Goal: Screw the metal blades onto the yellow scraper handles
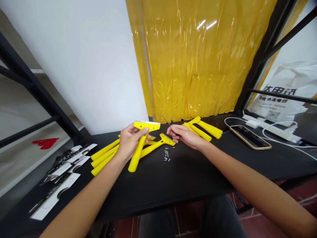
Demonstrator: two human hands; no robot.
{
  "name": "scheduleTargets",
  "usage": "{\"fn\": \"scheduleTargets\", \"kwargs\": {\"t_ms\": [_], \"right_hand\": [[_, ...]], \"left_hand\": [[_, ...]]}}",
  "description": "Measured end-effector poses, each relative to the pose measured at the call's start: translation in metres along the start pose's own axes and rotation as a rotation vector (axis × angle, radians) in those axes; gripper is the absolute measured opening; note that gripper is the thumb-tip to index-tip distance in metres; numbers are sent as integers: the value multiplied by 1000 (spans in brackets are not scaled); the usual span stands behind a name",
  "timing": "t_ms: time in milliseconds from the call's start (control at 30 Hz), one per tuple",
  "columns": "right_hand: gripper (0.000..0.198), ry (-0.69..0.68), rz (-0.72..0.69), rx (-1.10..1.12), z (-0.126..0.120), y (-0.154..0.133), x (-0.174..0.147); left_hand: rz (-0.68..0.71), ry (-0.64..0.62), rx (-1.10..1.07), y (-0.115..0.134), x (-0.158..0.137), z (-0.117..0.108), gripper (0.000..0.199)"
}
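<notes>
My left hand (129, 141) is closed around a yellow scraper (136, 158), its metal blade edge up and two screws showing in its head. Between the fingertips of my right hand (184, 134) is a thin metal rod (166, 121), pointing up and left; it looks like a hex key, though its lower end is hidden. Another yellow scraper (153, 149) lies on the table just behind the held one. More yellow scraper handles (105, 158) lie beneath and left of my left hand. Several small screws (166, 154) are scattered between my hands.
More yellow scrapers (204, 128) lie beyond my right hand. A phone (250, 137), white cables and a power strip (279, 129) are on the right. Cut cardboard sleeves (56, 195) lie at the left. A black frame post (37, 89) and yellow plastic sheeting (198, 66) bound the table (158, 185).
</notes>
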State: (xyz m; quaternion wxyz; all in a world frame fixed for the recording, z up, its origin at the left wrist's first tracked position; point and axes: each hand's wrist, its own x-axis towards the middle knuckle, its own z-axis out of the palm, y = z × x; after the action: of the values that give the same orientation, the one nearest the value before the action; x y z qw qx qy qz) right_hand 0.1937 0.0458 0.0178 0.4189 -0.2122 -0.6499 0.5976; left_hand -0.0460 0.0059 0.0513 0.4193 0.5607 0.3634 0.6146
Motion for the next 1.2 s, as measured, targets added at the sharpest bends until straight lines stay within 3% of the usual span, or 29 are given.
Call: {"fn": "scheduleTargets", "kwargs": {"t_ms": [200, 367, 433, 500, 567, 633, 767, 933, 1200], "right_hand": [[29, 108, 52, -118, 2, -8, -4], [36, 132, 58, -311, -3, -8, -5], [44, 74, 19, -533, -9, -5, -6], [42, -73, -33, -764, -18, -2, -5], [29, -230, -75, -914, -26, 2, -5], [19, -299, -103, -992, -32, 5, -4], [18, -309, -122, -1003, -28, 6, -4], [19, -427, -164, -931, -9, 11, -5], [19, -445, -190, -959, -1, 17, -6]], "left_hand": [[26, 9, 15, 1, -3, 5, 21], [215, 85, 230, -7, -2, 1, 19], [339, 140, 448, -11, -1, -3, 17], [479, 155, 677, -14, 1, -7, 21], [590, 102, 848, -16, 3, -11, 30], [645, 18, 940, -19, 4, -13, 37], [660, -77, 990, -24, 5, -15, 41], [676, -153, 1010, -29, 5, -15, 37], [695, -237, 1002, -33, 2, -13, 33]]}}
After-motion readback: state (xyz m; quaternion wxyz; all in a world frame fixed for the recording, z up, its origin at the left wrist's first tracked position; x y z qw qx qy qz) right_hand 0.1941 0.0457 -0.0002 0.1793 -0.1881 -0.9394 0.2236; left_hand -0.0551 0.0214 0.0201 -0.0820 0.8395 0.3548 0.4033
